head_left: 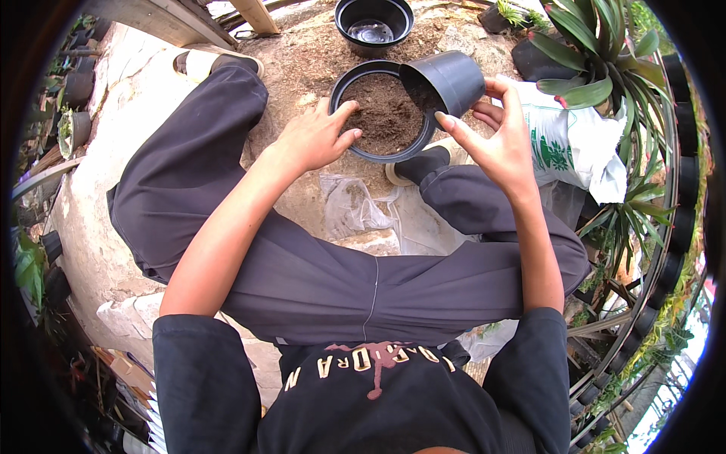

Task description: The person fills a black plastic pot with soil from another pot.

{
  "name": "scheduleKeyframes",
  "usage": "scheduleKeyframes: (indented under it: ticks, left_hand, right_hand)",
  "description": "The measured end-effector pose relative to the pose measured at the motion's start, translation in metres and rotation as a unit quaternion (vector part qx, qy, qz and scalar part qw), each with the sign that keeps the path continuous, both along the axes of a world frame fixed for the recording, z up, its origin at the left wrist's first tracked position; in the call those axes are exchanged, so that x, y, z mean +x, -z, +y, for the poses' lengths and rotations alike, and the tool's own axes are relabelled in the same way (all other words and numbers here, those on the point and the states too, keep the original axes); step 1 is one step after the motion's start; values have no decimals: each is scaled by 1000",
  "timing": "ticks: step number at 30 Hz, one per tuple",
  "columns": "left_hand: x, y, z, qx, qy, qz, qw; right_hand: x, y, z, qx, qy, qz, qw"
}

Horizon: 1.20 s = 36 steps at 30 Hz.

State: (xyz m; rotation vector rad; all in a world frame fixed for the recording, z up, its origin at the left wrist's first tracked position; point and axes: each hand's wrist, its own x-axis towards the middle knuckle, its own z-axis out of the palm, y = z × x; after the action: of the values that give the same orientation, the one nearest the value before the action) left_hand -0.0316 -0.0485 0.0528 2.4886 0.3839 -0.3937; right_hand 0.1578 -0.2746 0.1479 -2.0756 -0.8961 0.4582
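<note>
A wide black pot (pixel 363 157) full of brown soil (pixel 382 113) stands on the ground in front of me. My right hand (pixel 503 140) grips a smaller black plant pot (pixel 454 79), thumb at its lower side and fingers round its base. That pot lies tipped on its side, its mouth turned left over the soil; its inside is mostly hidden. My left hand (pixel 314 136) is at the left rim of the wide pot. Its fingers are apart, with the fingertips reaching over the rim to the soil, and it holds nothing.
Another black pot (pixel 374 45) stands just beyond. At the right are a white bag with green print (pixel 560 144) and a broad-leaved plant (pixel 597 53). Clear plastic (pixel 355 208) lies between my legs. Pots line a curved rack (pixel 684 204) at far right.
</note>
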Motion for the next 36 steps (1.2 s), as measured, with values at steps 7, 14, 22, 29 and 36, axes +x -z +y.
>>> scheduleKeyframes:
  ticks: [7,14,22,29,36]
  left_hand:
    - [-2,7,1,10,-5,-16,1000]
    - [4,0,7,-9,-45,-51,998]
    - [-3,0,18,-13,1,-58,998]
    - [-14,9,20,8,30,-92,995]
    - [-9,6,21,-23,31,-52,998]
  right_hand:
    - [-4,5,4,-16,-30,-97,995]
    - [-2,27,9,-52,25,52,997]
    - [-1,54,17,-163,-104,-62,979]
    - [-22,60,35,-150,-224,-249,930]
    - [-23,57,40,-130,-248,-189,941]
